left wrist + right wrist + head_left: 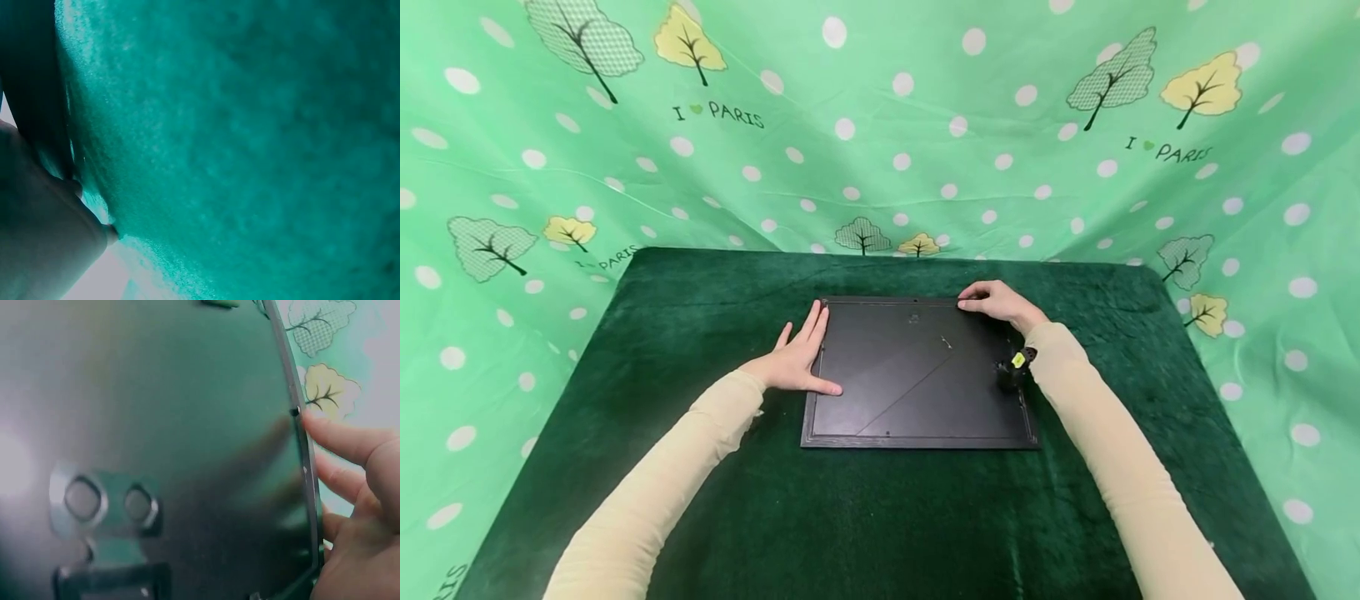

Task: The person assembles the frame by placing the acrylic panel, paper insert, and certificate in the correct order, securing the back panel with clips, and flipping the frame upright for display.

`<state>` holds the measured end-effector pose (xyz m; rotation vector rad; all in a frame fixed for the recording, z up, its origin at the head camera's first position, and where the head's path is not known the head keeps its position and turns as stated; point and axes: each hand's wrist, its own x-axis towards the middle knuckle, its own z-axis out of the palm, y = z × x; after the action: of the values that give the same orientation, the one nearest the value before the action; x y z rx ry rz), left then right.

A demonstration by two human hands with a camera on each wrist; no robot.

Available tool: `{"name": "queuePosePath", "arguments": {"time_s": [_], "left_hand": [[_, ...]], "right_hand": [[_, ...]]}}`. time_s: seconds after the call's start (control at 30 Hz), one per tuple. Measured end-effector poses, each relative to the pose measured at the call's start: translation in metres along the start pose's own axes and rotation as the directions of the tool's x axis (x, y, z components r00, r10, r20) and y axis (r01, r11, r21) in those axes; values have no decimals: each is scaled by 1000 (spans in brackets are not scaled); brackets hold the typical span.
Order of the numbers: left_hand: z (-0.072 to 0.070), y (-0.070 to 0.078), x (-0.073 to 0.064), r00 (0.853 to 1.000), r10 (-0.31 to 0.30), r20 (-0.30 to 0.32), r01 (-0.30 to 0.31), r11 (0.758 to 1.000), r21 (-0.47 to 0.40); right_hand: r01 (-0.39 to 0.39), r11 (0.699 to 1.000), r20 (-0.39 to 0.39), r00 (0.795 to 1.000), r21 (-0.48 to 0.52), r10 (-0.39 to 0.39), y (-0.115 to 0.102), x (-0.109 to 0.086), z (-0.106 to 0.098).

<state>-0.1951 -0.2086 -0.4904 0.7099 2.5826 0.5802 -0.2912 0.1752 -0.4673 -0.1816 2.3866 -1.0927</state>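
Note:
A dark picture frame [887, 358] lies back side up on a green velvet-covered table, its backing marked by a thin diagonal line. My left hand [792, 360] rests along the frame's left edge with fingers stretched out and the thumb on the backing. In the left wrist view, part of that hand [44, 237] shows beside the frame's dark side [34, 75]. At the far edge, right of centre, my right hand [1000, 302] grips the rim. Seen from the right wrist, the thumb tip is beside a small dark tab [295, 412], and the fingers lie along the outer side.
Green velvet cloth [880, 525] surrounds the frame. A light green curtain [940, 167] with white dots and printed trees hangs behind the table and at both sides. A small black camera [1009, 371] on the right wrist hangs over the frame's right side.

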Motion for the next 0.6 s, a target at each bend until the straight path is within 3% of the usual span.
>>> {"name": "queuePosePath", "arguments": {"time_s": [0.3, 0.6], "left_hand": [[2, -1, 2, 999, 33, -25, -34, 999, -29], [3, -4, 3, 1000, 1, -11, -1, 1000, 13]], "right_hand": [[-102, 995, 76, 992, -4, 102, -7, 6, -4], [-153, 988, 129, 979, -33, 156, -16, 9, -1]]}}
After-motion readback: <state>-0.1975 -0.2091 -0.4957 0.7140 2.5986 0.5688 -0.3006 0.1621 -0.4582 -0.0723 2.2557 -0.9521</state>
